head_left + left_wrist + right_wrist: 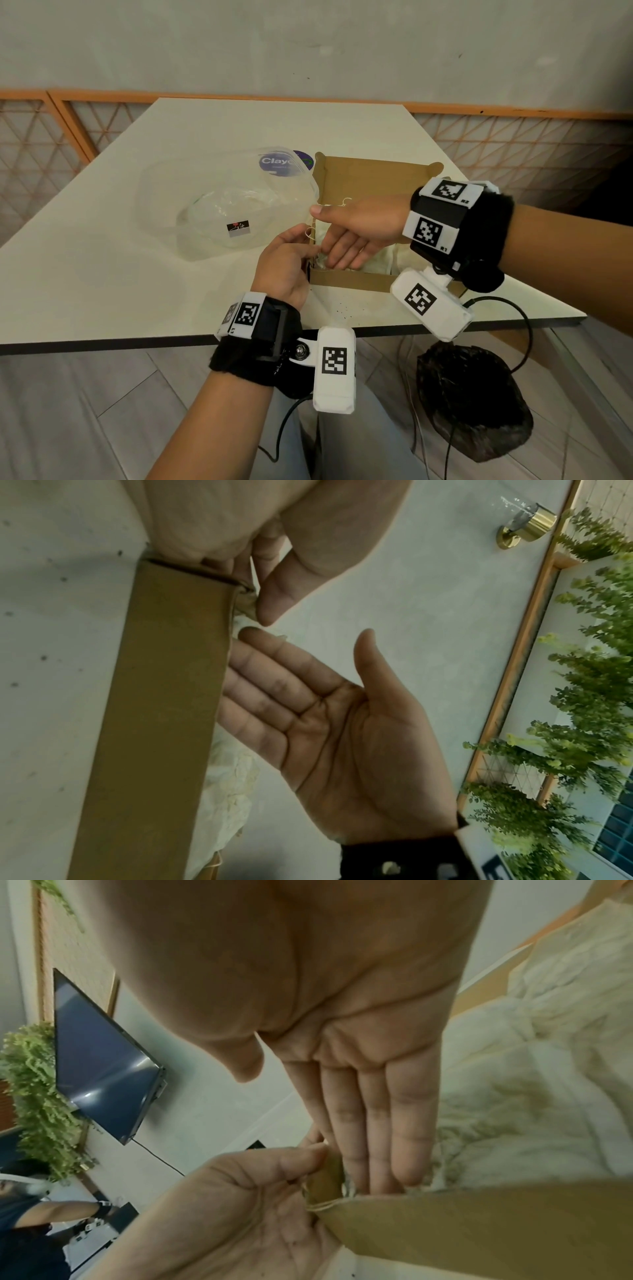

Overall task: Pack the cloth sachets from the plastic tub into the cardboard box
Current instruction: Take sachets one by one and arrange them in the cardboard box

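An open cardboard box [349,282] sits mid-table with cream cloth sachets [383,260] lying inside. A clear plastic tub [219,212] stands just left of it; I only make out crinkled clear plastic inside. My left hand [310,246] pinches the box's near-left corner, and a thin string lies by its fingers. In the right wrist view the left hand [318,1167] has thumb and fingers on the box [479,1218] wall. My right hand [323,236] reaches over the box, fingers straight, their tips down among the sachets [531,1096] at the left end.
The tub's lid [281,164] with a purple label lies behind the tub. The table's front edge [102,342] runs just under my left wrist. A black bag [472,404] and cables lie on the floor at the right. Another person [20,1218] stands far off.
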